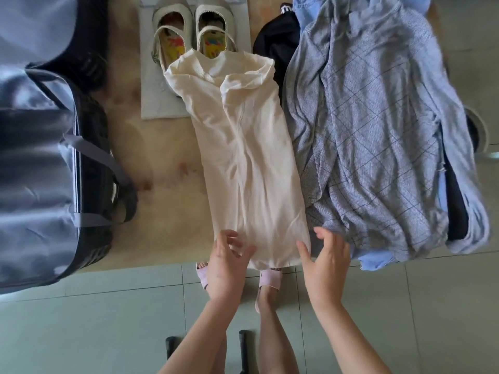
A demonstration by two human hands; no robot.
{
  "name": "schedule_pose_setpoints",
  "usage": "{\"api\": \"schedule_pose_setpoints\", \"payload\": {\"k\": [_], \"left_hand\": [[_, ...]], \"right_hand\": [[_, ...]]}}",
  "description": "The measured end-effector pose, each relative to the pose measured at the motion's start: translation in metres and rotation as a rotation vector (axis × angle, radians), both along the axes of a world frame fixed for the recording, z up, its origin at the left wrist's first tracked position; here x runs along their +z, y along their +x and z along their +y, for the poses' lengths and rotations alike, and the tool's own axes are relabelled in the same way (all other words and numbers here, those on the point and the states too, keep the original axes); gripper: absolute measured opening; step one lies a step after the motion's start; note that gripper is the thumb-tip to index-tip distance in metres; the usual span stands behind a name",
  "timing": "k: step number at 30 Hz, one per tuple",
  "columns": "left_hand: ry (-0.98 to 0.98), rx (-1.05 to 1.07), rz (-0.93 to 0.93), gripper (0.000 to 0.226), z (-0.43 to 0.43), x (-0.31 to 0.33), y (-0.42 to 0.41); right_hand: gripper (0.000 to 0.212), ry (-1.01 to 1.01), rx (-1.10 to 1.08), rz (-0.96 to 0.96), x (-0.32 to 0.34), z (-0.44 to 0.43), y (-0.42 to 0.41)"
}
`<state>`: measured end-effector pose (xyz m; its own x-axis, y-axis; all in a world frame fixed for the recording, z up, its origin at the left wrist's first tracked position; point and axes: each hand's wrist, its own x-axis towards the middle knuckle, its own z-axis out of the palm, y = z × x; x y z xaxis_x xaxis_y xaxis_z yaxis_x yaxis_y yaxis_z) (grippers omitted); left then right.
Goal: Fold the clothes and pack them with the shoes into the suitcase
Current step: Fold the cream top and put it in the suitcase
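Folding step, first piece. Cream garment [251, 157] lies lengthwise on the table [162, 157], sides folded in to a narrow strip, neck end overlapping the shoes [189, 31]. Left hand [229, 260] and right hand [324, 257] are at its near hem, fingers spread and loose, gripping nothing; they may be brushing the cloth, hard to tell. Suitcase [40, 157] lies open at left, and the blue pile [378, 130] at right is unfolded. Next: pinch both hem corners and fold up toward the neck.
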<state>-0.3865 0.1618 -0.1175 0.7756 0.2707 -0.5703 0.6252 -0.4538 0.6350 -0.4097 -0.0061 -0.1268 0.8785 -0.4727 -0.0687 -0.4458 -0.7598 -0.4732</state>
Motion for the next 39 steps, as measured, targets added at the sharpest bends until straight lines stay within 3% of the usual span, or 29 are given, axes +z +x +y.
{"api": "schedule_pose_setpoints", "payload": {"k": [4, 6, 9, 12, 17, 22, 27, 31, 36, 39], "left_hand": [[-0.009, -0.046, -0.075, 0.039, -0.003, 0.001, 0.007], [0.183, -0.217, -0.244, 0.047, -0.003, -0.003, 0.015], [0.390, -0.605, -0.508, 0.062, -0.001, -0.018, 0.030], [0.376, -0.781, -0.552, 0.057, 0.008, -0.032, 0.047], [0.292, -0.710, -0.568, 0.041, 0.018, -0.024, 0.095], [0.335, -0.636, -0.536, 0.046, 0.021, -0.011, 0.156], [0.277, -0.374, -0.594, 0.049, 0.025, 0.007, 0.226], [0.325, -0.373, -0.584, 0.047, 0.021, 0.020, 0.281], [0.445, -0.512, -0.534, 0.029, 0.016, 0.013, 0.313], [0.483, -0.408, -0.584, 0.015, 0.018, 0.008, 0.318]], "right_hand": [[0.047, 0.027, 0.295, -0.051, -0.001, 0.013, 0.021], [0.043, -0.030, 0.407, -0.006, -0.009, 0.016, 0.027], [0.040, -0.061, 0.387, -0.012, -0.013, 0.018, 0.039], [0.035, 0.058, 0.318, -0.081, -0.003, 0.019, 0.066], [0.028, 0.175, 0.280, -0.121, 0.008, 0.014, 0.149], [0.032, 0.195, 0.367, -0.083, 0.016, 0.021, 0.227], [0.041, 0.317, 0.276, -0.065, 0.015, 0.025, 0.290], [0.047, 0.154, 0.369, -0.082, 0.009, 0.019, 0.337], [0.015, 0.051, 0.476, 0.000, 0.009, 0.005, 0.369], [0.015, 0.065, 0.492, 0.006, 0.015, 0.003, 0.382]]}}
